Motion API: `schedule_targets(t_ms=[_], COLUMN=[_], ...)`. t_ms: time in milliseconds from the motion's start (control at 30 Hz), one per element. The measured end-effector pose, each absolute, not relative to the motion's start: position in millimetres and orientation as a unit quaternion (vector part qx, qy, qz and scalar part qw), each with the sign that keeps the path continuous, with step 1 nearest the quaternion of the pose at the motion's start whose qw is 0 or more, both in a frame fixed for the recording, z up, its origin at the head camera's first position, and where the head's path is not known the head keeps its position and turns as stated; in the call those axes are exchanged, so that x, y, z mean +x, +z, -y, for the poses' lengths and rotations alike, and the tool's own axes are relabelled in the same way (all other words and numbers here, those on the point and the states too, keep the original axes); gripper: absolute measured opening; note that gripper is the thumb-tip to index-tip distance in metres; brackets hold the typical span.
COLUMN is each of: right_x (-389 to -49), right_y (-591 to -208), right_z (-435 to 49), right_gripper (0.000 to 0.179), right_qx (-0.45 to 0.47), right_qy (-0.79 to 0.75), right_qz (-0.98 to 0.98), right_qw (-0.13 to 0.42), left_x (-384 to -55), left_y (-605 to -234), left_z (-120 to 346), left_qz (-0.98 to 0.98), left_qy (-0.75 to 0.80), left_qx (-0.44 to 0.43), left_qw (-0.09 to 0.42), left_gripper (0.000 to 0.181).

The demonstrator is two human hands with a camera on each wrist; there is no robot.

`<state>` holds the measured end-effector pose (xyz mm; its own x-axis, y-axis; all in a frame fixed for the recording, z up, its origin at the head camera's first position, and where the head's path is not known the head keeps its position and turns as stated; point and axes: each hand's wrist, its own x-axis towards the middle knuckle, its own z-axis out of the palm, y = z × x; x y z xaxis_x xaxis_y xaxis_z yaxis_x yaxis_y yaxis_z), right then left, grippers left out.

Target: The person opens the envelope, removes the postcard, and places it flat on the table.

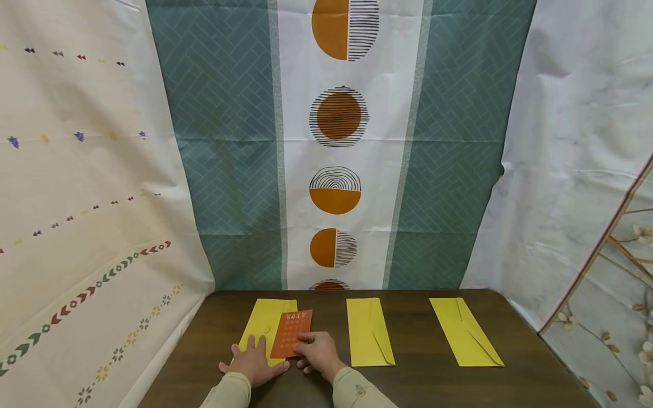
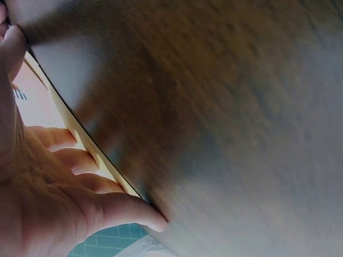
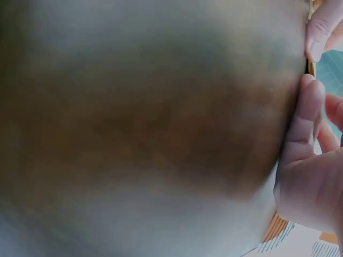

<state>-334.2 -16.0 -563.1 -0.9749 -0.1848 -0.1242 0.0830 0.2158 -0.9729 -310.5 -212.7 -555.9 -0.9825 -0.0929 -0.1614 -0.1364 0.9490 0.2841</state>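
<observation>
In the head view, a red-orange card [image 1: 291, 334] printed with pale characters overlaps the right part of the left yellow envelope [image 1: 258, 320]. My left hand [image 1: 252, 362] has its fingers spread over the lower part of that envelope, thumb pointing toward the card's bottom edge. From the left wrist view, the palm of the left hand [image 2: 59, 198] shows with straight fingers down at the table surface. My right hand [image 1: 319, 352] pinches the card's lower right edge between thumb and fingers. The right wrist view has the right hand [image 3: 311, 171] low at the tabletop, the card itself hidden there.
Two more yellow envelopes lie to the right on the dark wooden table [image 1: 418, 385]: a middle envelope [image 1: 367, 334] and a right envelope [image 1: 461, 328], flap seams showing. A patterned curtain [image 1: 234, 170] hangs behind the table's far edge, with pale cloths on both sides.
</observation>
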Motion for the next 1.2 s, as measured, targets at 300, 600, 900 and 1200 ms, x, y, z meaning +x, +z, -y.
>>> schedule_targets(t_ms=[300,600,900,1200], right_x=[-340.0,-342.8,-345.0,-347.6], right_y=[-553.8,-552.9,-559.1,-564.0], right_z=[9.0,-1.0,-10.4,-19.9], right_gripper=[0.039,0.042,0.044,0.045], right_qx=[-0.067,-0.058,-0.045,-0.036], right_qy=[-0.546,-0.528,-0.521,-0.533], right_qz=[-0.832,-0.845,-0.850,-0.843], right_qw=[0.074,0.062,0.058,0.058], left_x=[-310.0,-311.4,-311.9,-310.3], left_y=[-553.2,-553.4,-554.0,-553.3], left_z=[205.4,206.0,209.8,212.6], left_qz=[-0.983,-0.985,-0.983,-0.982], left_qy=[0.158,0.152,0.156,0.158], left_qx=[-0.058,-0.057,-0.059,-0.059], left_qw=[0.067,0.065,0.073,0.080], left_gripper=[0.120,0.121,0.123,0.124])
